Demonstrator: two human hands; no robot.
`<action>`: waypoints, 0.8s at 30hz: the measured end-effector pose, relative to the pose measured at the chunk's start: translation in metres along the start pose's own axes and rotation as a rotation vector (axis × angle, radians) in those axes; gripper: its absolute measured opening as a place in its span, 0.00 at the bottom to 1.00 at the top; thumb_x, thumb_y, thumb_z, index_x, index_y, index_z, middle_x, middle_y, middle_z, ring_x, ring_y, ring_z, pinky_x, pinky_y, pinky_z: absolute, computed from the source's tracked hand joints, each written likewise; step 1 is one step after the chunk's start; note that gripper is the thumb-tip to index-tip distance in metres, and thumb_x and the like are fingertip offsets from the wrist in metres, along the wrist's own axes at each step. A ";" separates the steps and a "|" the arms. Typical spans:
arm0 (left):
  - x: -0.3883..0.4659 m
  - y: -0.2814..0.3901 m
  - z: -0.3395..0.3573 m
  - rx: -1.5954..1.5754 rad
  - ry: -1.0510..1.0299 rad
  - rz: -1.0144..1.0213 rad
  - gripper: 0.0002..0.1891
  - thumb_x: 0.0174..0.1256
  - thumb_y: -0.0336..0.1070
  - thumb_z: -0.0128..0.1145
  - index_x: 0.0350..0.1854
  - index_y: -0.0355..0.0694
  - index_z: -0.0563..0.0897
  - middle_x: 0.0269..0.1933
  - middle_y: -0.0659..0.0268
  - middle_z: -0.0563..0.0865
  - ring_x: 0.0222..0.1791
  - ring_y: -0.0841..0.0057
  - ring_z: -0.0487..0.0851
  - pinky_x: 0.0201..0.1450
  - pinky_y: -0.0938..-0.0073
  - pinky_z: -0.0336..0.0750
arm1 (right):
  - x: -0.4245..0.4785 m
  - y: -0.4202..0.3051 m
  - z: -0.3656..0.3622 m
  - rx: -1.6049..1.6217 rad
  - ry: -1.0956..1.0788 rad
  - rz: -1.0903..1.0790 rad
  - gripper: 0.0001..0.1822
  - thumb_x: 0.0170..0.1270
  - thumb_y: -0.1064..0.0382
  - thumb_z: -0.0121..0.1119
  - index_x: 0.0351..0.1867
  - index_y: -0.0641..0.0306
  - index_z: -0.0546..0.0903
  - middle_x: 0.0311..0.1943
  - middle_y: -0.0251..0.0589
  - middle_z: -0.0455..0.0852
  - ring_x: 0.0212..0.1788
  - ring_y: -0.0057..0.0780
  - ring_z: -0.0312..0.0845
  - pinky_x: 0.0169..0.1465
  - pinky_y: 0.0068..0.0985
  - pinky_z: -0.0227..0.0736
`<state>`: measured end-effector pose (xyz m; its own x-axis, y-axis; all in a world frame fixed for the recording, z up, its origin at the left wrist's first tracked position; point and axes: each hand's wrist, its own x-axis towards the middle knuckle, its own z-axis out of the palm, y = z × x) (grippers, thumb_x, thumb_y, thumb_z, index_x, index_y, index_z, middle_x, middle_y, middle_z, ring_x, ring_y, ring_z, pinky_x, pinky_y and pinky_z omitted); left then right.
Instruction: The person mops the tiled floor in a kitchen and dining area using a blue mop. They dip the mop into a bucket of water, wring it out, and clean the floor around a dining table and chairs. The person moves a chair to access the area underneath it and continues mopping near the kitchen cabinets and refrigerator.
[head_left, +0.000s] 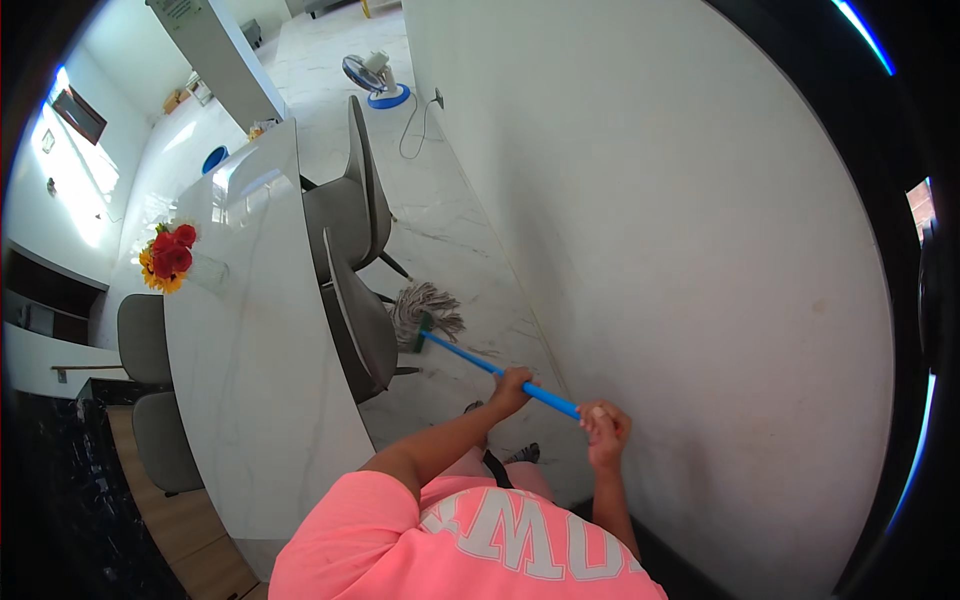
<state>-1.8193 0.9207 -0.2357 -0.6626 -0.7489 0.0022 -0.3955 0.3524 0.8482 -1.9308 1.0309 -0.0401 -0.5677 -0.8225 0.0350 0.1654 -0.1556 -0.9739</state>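
Note:
My left hand is wrapped around the blue handle of a string mop, partway along the pole. At the pole's upper end, my right hand grips it close to the white wall. The pole slants down and forward to a green mop clamp. Grey cotton strands of the mop head lie spread on the marble-patterned floor, right beside the legs of the grey chairs. Part of the mop head is hidden behind the nearer chair.
A long marble-look table runs along my left, with a vase of flowers on it. Another grey chair stands farther along. Ahead, a blue-and-white fan trails its cord on the floor. The white wall bounds my right.

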 end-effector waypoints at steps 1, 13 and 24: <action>0.009 0.011 0.004 -0.015 -0.014 0.027 0.14 0.53 0.38 0.61 0.17 0.39 0.71 0.25 0.60 0.75 0.34 0.57 0.73 0.39 0.46 0.62 | 0.003 -0.012 -0.002 -0.032 0.008 -0.017 0.15 0.59 0.69 0.47 0.14 0.64 0.64 0.16 0.37 0.68 0.22 0.24 0.64 0.38 0.29 0.69; 0.072 0.050 0.011 -0.116 -0.251 0.345 0.11 0.51 0.36 0.59 0.16 0.39 0.75 0.22 0.59 0.78 0.27 0.59 0.77 0.35 0.57 0.70 | 0.005 -0.045 0.013 -0.321 -0.022 -0.226 0.19 0.59 0.70 0.46 0.10 0.62 0.60 0.10 0.33 0.63 0.16 0.22 0.60 0.30 0.25 0.64; 0.027 0.006 -0.015 0.049 -0.268 0.094 0.08 0.46 0.38 0.61 0.19 0.42 0.78 0.26 0.59 0.81 0.33 0.59 0.79 0.37 0.59 0.71 | 0.028 -0.004 -0.007 0.008 -0.056 -0.071 0.19 0.62 0.70 0.45 0.11 0.63 0.62 0.10 0.32 0.62 0.15 0.22 0.59 0.30 0.26 0.64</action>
<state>-1.8296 0.8939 -0.2225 -0.8398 -0.5390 -0.0657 -0.3503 0.4454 0.8240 -1.9531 1.0124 -0.0372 -0.5320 -0.8387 0.1166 0.1327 -0.2186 -0.9667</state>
